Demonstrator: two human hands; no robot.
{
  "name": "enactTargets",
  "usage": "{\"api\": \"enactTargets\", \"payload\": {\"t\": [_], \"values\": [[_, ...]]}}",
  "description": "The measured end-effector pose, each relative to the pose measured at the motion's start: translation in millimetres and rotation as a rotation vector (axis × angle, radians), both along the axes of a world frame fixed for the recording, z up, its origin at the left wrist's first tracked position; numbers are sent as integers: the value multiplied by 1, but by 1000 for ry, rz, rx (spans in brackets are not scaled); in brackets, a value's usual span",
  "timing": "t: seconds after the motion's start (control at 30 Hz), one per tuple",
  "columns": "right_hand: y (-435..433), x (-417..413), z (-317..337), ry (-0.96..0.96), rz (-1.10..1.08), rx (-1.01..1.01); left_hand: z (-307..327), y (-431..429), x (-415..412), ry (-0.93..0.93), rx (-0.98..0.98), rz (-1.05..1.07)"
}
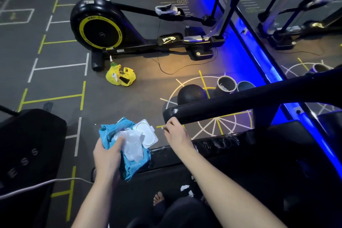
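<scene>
Gripping blue wipes pack (pixel 137 166) in left hand (pixel 108 155). Curling right hand (pixel 175 133) beside black rail (pixel 240 98) end, grasp unclear. Overlooking yellow bag (pixel 120 77) on floor (pixel 129 103).

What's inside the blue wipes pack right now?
The white flip lid stands open and a crumpled white wipe sticks out of the blue wipes pack. How many wipes are left inside is hidden by the pack itself and the left hand gripping it.

wipes pack (pixel 127 155) left of handrail (pixel 240 101)
</scene>
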State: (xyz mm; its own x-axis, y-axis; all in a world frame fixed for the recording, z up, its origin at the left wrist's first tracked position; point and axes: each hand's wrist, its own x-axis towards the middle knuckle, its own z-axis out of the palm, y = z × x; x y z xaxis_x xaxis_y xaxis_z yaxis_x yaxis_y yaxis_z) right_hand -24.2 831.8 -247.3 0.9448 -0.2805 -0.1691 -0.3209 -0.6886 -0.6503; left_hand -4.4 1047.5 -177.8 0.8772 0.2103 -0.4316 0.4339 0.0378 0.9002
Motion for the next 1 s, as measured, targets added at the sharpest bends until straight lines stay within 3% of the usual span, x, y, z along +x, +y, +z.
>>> {"api": "enactTargets", "payload": {"t": [0.17, 0.23, 0.33, 0.43, 0.57, 0.77, 0.9, 1.0], "values": [[-23, -17, 32, -406, -201, 102, -1, 0, 3, 32, -29, 37], [-37, -10, 40, -454, -279, 70, -1, 0, 3, 31, -25, 41], [-46, 8, 37, -414, -229, -84, 0, 0, 4, 25, -15, 33], [-31, 12, 20, -423, -1, -261, 0, 2, 7, 28, -41, 41], [-8, -4, 3, -302, 221, -288, 3, 6, 12, -3, -49, 46], [-31, -10, 48, -401, -251, 51, 7, 6, 20, -6, -74, 43], [-93, 7, 72, -348, -443, 29, 8, 1, 20, -10, -67, 17], [-117, 17, 66, -177, -403, -52, 3, 0, 18, -5, -55, 2]]}}
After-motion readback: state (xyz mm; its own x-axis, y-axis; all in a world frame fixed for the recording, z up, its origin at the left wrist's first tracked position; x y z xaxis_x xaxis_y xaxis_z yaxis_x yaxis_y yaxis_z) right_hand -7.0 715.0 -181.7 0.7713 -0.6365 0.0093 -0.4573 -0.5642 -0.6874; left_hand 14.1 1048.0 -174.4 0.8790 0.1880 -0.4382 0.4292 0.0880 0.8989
